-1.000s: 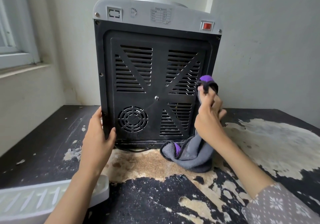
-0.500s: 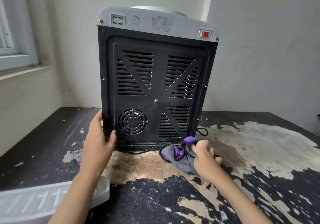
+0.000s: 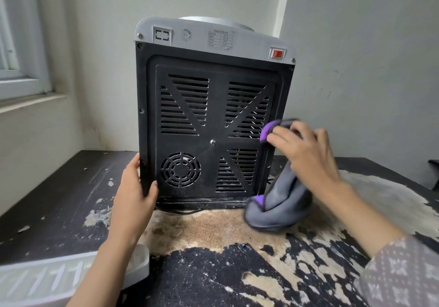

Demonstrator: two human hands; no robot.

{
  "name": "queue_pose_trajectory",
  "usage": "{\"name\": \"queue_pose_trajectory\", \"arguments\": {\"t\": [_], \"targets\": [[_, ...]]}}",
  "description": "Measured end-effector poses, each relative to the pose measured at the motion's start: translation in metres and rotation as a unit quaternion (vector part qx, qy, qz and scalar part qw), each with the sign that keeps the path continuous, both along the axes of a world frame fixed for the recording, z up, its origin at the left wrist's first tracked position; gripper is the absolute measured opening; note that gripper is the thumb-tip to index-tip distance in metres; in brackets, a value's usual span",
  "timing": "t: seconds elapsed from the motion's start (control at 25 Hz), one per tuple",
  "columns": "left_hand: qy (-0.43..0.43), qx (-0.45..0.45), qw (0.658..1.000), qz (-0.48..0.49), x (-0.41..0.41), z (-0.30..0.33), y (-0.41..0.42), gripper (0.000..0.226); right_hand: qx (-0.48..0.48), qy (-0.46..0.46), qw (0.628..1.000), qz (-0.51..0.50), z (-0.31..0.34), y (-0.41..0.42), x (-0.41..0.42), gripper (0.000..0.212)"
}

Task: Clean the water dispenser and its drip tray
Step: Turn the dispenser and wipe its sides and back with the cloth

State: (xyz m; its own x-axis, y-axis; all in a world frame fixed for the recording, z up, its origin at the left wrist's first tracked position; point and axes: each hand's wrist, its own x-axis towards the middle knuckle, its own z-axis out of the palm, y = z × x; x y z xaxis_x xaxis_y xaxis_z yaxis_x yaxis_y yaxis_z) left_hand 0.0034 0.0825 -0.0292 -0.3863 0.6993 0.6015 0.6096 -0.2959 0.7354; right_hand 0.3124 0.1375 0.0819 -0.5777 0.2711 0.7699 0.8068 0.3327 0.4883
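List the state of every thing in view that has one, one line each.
water dispenser: upright on the table, back panel towards the camera.
red switch: position unreadable.
cloth: bunched, upper end against the dispenser's right edge, lower end on the table.
drip tray: off the dispenser, lying on the table.
left hand: grips the dispenser's lower left edge.
right hand: holds the cloth.
table: coating badly peeled.

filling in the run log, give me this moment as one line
left hand: holds dispenser lower left edge | right hand: presses grey-purple cloth on right back edge | drip tray: on table, front left
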Motion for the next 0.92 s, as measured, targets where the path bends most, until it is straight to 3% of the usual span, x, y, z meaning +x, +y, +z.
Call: {"name": "queue_pose_trajectory", "arguments": {"t": [0.16, 0.4, 0.6, 0.84, 0.92], "targets": [[-0.001, -0.002, 1.0, 0.002, 0.0, 0.0, 0.0, 0.061, 0.118, -0.108, 0.987, 0.014, 0.043, 0.031, 0.019, 0.032], [0.0, -0.003, 1.0, 0.004, -0.002, -0.001, 0.001, 0.061, 0.096, -0.192, 0.976, 0.021, -0.005, 0.032, 0.019, 0.022], [-0.006, -0.012, 1.0, 0.003, 0.0, 0.001, -0.002, 0.061, -0.053, -0.239, 0.968, 0.048, -0.079, 0.029, 0.022, 0.029], [-0.018, -0.017, 1.0, -0.003, 0.001, 0.003, -0.004, 0.059, -0.271, -0.148, 0.95, 0.042, -0.11, 0.022, 0.025, 0.074], [-0.034, -0.015, 0.999, -0.002, 0.003, 0.005, -0.005, 0.056, -0.308, -0.114, 0.943, 0.052, -0.112, 0.017, 0.019, 0.07]]}}
